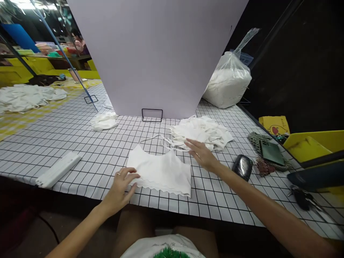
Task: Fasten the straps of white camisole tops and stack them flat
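Observation:
A white bralette (159, 168) with thin straps and a scalloped lower edge lies flat on the checked tablecloth (215, 200) in front of me. My left hand (122, 188) rests at its lower left side, fingers apart and the tips touching or just over the fabric. My right hand (202, 154) is stretched out beyond its upper right corner, fingers extended, beside the straps and the near edge of a pile of white garments (202, 132). Nothing shows gripped in either hand.
A large pale board (158, 57) stands upright behind the bralette. To the left are a white power strip (58, 169) and a small white cloth stack (104, 121). On the right sit a black mouse-shaped object (242, 167), a dark green phone (271, 152), keys (305, 200) and a stuffed plastic bag (228, 80).

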A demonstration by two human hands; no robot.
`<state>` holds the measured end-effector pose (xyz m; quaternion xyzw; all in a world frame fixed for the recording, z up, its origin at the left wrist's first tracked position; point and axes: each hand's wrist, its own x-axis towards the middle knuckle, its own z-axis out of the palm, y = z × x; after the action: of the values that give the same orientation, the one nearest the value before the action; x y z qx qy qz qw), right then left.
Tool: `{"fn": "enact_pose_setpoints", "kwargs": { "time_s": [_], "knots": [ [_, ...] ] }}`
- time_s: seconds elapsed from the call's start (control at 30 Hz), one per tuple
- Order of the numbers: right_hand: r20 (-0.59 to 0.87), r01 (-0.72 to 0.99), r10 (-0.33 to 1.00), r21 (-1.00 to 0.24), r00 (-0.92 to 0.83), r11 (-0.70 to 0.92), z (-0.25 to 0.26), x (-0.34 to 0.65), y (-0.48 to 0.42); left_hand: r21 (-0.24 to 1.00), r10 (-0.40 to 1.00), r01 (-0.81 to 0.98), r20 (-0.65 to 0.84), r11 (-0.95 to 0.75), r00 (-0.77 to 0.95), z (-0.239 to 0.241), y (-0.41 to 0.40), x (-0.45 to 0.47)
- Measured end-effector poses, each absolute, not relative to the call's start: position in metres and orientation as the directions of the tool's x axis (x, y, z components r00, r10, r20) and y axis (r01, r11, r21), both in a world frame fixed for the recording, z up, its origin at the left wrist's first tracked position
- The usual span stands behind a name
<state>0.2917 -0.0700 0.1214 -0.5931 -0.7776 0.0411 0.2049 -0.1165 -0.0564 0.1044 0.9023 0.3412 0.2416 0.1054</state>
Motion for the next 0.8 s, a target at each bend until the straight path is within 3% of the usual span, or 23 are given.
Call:
{"fn": "enact_pose_setpoints", "kwargs": {
  "time_s": [0.13,0.23,0.3,0.37,0.47,0.67,0.8],
  "knots": [
    [0.016,0.993,0.993,0.029,-0.115,0.115,0.106,0.345,-0.026,0.373,0.616,0.499,0.351,-0.783,0.705,0.088,-0.063,-0.095],
    [0.098,0.994,0.994,0.093,0.04,-0.05,0.107,0.365,-0.03,0.452,0.66,0.492,0.381,-0.744,0.647,0.077,-0.063,-0.099],
    [0.241,1.0,0.97,0.018,0.007,-0.011,0.113,0.353,-0.05,0.479,0.664,0.469,0.432,-0.742,0.61,0.073,-0.059,-0.106],
    [0.322,0.976,0.937,-0.115,-0.137,0.183,0.119,0.322,-0.078,0.475,0.657,0.457,0.479,-0.752,0.582,0.072,-0.053,-0.113],
    [0.219,0.854,0.887,-0.255,-0.406,0.454,0.117,0.266,-0.121,0.458,0.67,0.489,0.501,-0.742,0.547,0.073,-0.043,-0.118],
    [0.271,0.807,0.876,-0.352,-0.398,0.475,0.105,0.236,-0.162,0.481,0.705,0.522,0.397,-0.705,0.587,0.082,-0.036,-0.121],
    [0.146,0.766,0.893,-0.468,-0.425,0.441,0.118,0.251,-0.167,0.51,0.718,0.539,0.266,-0.671,0.642,0.093,-0.039,-0.125]
  ]
}}
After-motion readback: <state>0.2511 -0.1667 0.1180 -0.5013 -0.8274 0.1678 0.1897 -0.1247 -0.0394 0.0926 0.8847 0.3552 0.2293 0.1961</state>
